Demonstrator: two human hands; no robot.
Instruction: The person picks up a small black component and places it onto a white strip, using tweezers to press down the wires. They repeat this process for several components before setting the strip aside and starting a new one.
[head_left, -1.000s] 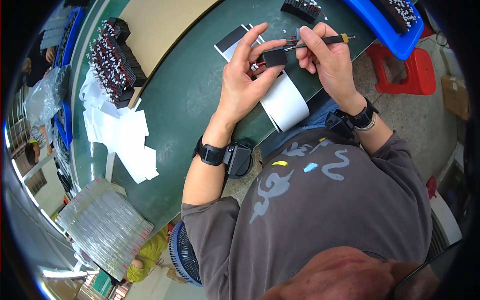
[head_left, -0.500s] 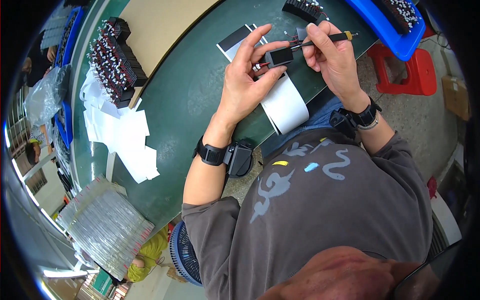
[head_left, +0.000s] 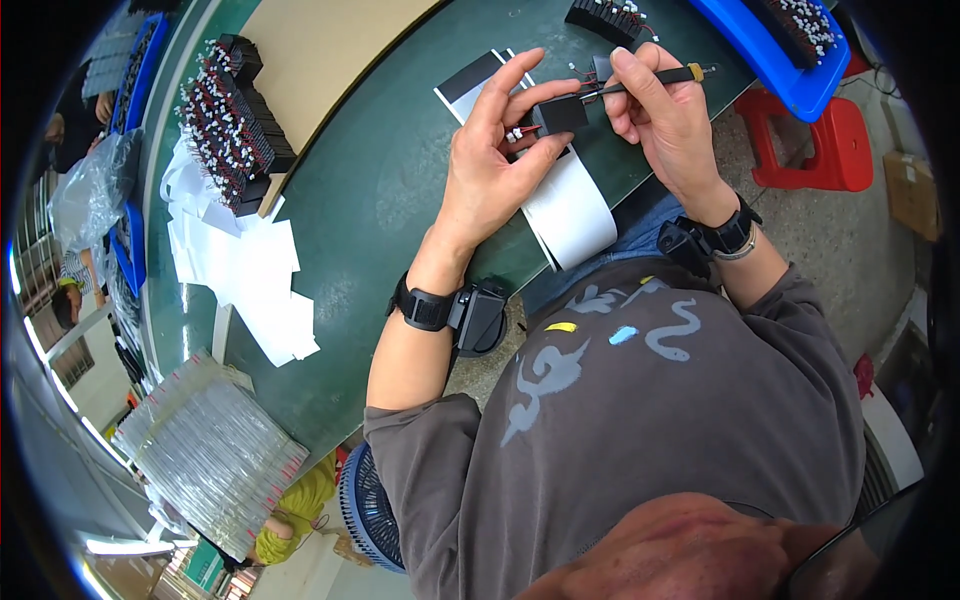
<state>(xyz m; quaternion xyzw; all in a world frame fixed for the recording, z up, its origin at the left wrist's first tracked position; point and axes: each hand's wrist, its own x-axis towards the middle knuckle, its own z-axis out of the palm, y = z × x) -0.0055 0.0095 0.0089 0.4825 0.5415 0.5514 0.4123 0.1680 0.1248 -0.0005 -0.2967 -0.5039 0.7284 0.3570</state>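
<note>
My left hand (head_left: 497, 160) pinches a small black rectangular block (head_left: 561, 115) between thumb and fingers. Short red and black wires with a white plug (head_left: 516, 134) stick out of the block near the palm. In my right hand (head_left: 672, 125) is a slim screwdriver-like tool (head_left: 655, 79) with a black handle and a yellowish collar. Its thin metal shaft points left and meets the block's upper right edge; the exact contact is too small to tell. Behind the shaft, another dark block (head_left: 602, 68) with wires lies on the table. Below my left hand is a white sheet strip (head_left: 570, 210), curling over the table edge.
Several wired black blocks (head_left: 262, 140) stand in rows at the left beside white paper pieces (head_left: 250, 280). More blocks (head_left: 606, 20) lie at the far edge. A blue tray (head_left: 815, 95) holds others. A red stool (head_left: 815, 140), a clear plastic stack (head_left: 215, 440) and a fan (head_left: 368, 505) are nearby.
The block in my left hand has tilted slightly, so its top face no longer shines. Both hands stay almost in place.
</note>
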